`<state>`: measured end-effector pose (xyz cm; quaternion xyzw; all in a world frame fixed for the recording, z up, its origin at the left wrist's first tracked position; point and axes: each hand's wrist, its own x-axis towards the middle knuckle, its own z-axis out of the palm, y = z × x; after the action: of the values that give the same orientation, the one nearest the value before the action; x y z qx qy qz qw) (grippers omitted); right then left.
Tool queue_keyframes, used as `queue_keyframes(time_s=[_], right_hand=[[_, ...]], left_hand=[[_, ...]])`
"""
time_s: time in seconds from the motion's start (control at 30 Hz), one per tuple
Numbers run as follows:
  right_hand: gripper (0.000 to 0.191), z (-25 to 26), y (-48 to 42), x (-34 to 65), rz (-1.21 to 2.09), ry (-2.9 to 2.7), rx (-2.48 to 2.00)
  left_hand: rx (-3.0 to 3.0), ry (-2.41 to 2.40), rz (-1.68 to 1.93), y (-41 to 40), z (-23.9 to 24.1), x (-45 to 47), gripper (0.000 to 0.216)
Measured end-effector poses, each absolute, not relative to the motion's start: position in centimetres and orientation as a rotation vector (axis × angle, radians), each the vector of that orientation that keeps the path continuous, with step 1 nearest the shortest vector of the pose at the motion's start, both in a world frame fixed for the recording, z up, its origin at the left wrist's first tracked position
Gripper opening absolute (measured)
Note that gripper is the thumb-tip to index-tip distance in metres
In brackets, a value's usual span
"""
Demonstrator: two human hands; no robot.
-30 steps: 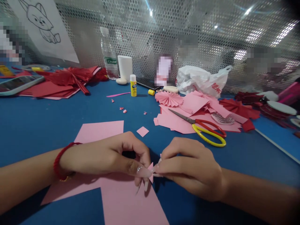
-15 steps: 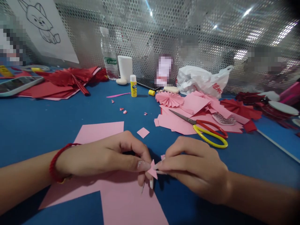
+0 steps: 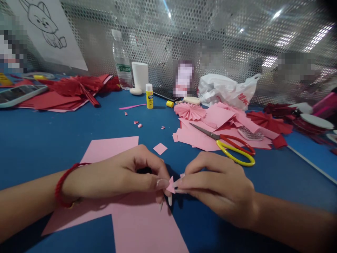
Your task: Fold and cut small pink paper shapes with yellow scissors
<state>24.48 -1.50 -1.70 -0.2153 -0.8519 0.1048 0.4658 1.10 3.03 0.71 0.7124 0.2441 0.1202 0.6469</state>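
Between my two hands is a small folded piece of pink paper [image 3: 171, 185] with pointed corners. My left hand [image 3: 142, 174] pinches its left side between thumb and fingers, above a large pink sheet [image 3: 139, 221]. The fingertips of my right hand [image 3: 218, 186] are closed on its right side, and they hide part of it. A small pink paper square [image 3: 160, 149] lies flat on the blue table just beyond my hands. Scissors [image 3: 223, 140] with one red and one yellow handle rest to the right, partly on pink paper scraps [image 3: 200, 135].
A yellow glue stick [image 3: 150, 96] stands uncapped behind, its cap [image 3: 170, 104] lying nearby. Further back are a water bottle [image 3: 122, 66], a phone [image 3: 184, 79] and a white plastic bag [image 3: 229, 89]. Red paper [image 3: 60, 96] is piled at the left.
The folded paper has turned slightly between my fingertips, and less of its lower point shows. Both hands stay in nearly the same place. The view has shifted very slightly.
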Motion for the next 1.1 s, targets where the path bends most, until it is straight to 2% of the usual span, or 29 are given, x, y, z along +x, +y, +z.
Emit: queue_keyframes(time_s=[0.23,0.63,1.1], right_hand=[[0.003,-2.02,-1.3,23.95,0.512,-1.946,-0.623],[0.004,-1.82,-1.67,23.89,0.465,-1.984,-0.584],[0.006,-1.7,-1.27,23.62,0.766,-1.902,-0.767]], left_hand=[[1.758,0.552,0.324,3.06,0.42,1.32,0.02],[1.686,0.601,0.346,2.56,0.05,1.46,0.026],[1.767,0.568,0.35,2.81,-0.03,1.43,0.022]])
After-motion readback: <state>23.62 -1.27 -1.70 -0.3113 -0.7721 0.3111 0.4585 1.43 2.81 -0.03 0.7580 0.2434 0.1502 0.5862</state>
